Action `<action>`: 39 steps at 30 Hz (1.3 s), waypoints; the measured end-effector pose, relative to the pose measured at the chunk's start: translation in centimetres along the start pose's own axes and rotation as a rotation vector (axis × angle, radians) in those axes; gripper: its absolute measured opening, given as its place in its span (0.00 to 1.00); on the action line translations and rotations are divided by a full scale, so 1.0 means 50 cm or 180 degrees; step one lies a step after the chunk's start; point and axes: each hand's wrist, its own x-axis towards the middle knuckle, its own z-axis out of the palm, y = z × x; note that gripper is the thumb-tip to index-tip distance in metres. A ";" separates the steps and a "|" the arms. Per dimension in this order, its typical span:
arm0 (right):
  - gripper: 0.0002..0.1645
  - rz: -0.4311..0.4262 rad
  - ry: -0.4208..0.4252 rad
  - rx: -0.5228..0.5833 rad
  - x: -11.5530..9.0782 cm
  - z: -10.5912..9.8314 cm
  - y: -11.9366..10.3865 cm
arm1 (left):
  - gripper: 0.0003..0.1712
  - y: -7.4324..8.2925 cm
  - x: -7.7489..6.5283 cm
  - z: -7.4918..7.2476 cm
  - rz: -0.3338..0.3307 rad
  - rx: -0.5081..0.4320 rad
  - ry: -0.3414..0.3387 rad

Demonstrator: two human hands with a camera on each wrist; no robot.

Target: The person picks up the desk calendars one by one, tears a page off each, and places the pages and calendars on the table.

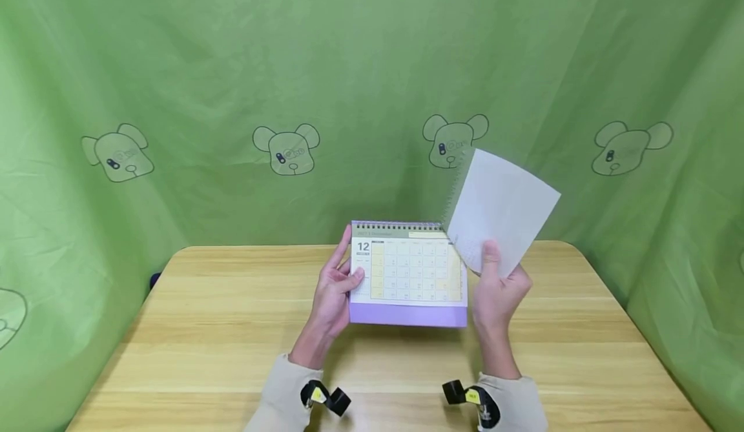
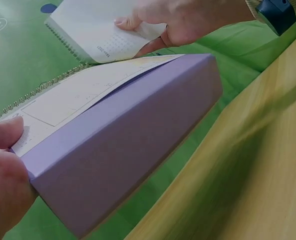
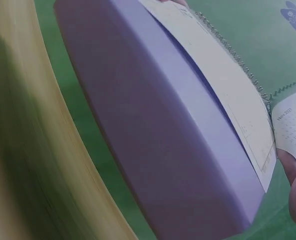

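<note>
A spiral-bound desk calendar (image 1: 407, 270) with a purple stand base (image 1: 408, 314) is held up over the table, its page marked 12 facing up. My left hand (image 1: 336, 290) grips its left side, thumb on the page and fingers behind. My right hand (image 1: 501, 293) pinches a white calendar sheet (image 1: 504, 203) by its lower corner, thumb on top. The sheet is tilted up to the right; its row of punched holes stands away from the coil (image 1: 383, 226) and meets it only at the right end. In the left wrist view, "Nov 2021" print shows on the sheet (image 2: 108, 42).
Below the hands lies a light wood-grain table (image 1: 244, 329). A green curtain (image 1: 360, 64) with bear-face drawings hangs behind it and along both sides. Each sleeve cuff carries a small black strapped camera, such as the left one (image 1: 325, 398).
</note>
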 end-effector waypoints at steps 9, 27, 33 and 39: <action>0.22 0.0490 0.0287 0.0665 0.003 0.007 -0.010 | 0.46 -0.001 0.004 0.000 -0.0009 -0.0064 0.0000; 0.29 0.1579 0.0485 0.2328 0.020 -0.001 -0.029 | 0.45 0.001 0.004 0.003 -0.0047 -0.0266 0.0144; 0.29 0.1865 0.0572 0.2457 0.023 -0.009 -0.039 | 0.44 0.003 0.002 0.006 -0.0091 -0.0303 0.0159; 0.28 0.2119 0.0625 0.2571 0.028 -0.017 -0.034 | 0.45 -0.002 -0.002 0.011 -0.0058 -0.0291 0.0152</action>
